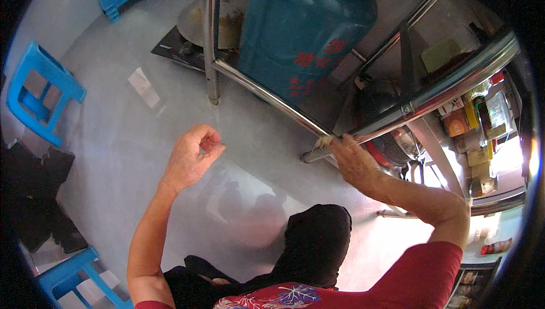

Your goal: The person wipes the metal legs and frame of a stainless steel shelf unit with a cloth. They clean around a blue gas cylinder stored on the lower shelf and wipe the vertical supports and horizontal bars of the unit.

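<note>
My left hand (192, 157) is held over the grey floor, its fingers curled and the thumb a little apart from them. Nothing shows in its grasp. At the low corner joint of a shiny metal table frame (272, 96), my right hand (357, 163) bends its fingers over the tube. A pale, cloth-like scrap (324, 141) pokes out under those fingertips, against the metal; most of it is hidden. Behind the frame's lower bar stands a large teal gas cylinder (306, 23) with red writing.
A black cooktop (174, 51) carries a domed metal pan (193, 21). Blue plastic stools (47, 91) stand at left, near dark flat pieces (34, 189). A white paper (144, 87) lies on the floor. Packed goods (472, 134) fill a shelf at right.
</note>
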`<state>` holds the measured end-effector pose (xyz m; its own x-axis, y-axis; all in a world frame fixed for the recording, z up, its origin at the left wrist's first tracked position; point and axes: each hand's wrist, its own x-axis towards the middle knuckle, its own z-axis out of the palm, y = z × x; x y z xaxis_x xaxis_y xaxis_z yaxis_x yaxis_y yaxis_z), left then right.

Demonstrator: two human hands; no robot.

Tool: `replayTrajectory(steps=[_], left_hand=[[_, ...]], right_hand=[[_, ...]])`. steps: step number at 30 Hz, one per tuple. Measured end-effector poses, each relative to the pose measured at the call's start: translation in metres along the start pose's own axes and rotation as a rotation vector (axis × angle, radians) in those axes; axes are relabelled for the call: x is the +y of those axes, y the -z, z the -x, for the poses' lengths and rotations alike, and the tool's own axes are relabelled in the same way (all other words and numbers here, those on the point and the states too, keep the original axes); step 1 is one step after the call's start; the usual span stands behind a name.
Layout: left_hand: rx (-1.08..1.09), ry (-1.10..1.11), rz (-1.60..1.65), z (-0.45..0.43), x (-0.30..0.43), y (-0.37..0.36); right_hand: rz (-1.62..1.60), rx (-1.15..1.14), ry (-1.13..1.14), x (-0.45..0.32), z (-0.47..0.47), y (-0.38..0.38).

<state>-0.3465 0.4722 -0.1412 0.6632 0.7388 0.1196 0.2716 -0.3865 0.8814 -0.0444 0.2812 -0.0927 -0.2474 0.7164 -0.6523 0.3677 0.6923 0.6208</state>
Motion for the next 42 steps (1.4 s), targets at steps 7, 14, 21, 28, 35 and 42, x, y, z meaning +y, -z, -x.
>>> replayTrajectory(steps=[7, 14, 21, 28, 35, 42], left_hand=[[-0.040, -0.046, -0.104, -0.005, -0.001, -0.013], [-0.114, 0.250, 0.117, -0.001, -0.013, -0.008], [0.065, 0.153, 0.188, -0.004, -0.011, -0.027], [0.073, 0.010, 0.527, -0.021, -0.001, -0.045], [0.157, 0.443, 1.201, -0.026, -0.002, 0.001], [0.115, 0.510, 1.683, -0.041, 0.023, 0.012]], right_hand=[[-0.298, 0.286, -0.582, -0.025, -0.042, -0.032], [-0.910, 0.720, -0.994, 0.008, -0.135, -0.027], [-2.320, 0.542, -0.474, 0.069, -0.131, 0.031], [-2.916, 0.689, -0.041, 0.057, -0.118, 0.075], [-1.933, 0.923, -0.303, 0.048, -0.104, 0.078], [-2.040, 0.876, -0.449, 0.050, -0.118, 0.071]])
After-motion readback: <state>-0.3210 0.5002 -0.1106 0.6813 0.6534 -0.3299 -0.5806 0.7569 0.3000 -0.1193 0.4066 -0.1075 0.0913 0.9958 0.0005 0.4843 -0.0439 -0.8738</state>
